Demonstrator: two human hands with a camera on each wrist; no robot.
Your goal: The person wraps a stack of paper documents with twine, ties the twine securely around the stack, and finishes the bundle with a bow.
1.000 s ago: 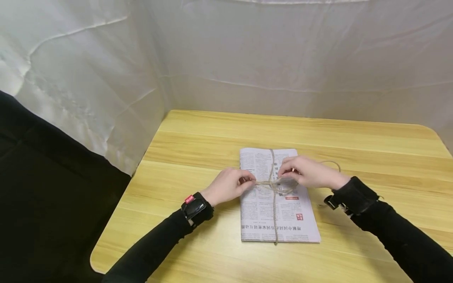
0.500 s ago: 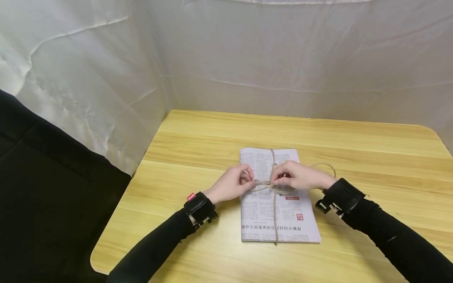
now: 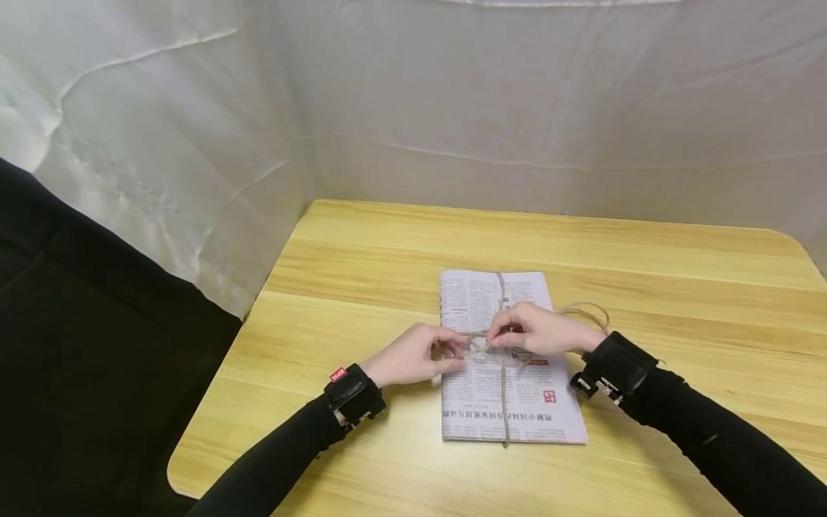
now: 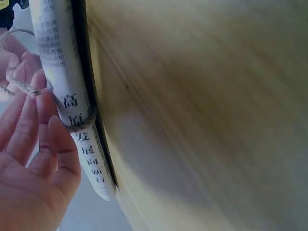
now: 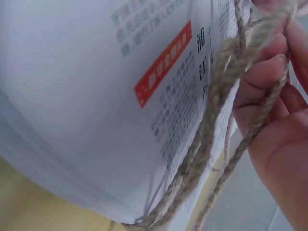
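Folded newspaper [image 3: 510,391] lying flat at table centre, long edges running twelve to six o'clock, brown twine [image 3: 502,402] crossed over it, loose loop at three o'clock

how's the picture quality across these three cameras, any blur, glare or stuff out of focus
Head view: evenly lit and sharp, soft shadows under both hands; small print on the newspaper too fine to read. Left wrist view: the table is smeared and out of focus, while the left hand shows fairly clearly. Right wrist view: the twine is crisp, the paper's near part washed out and soft.
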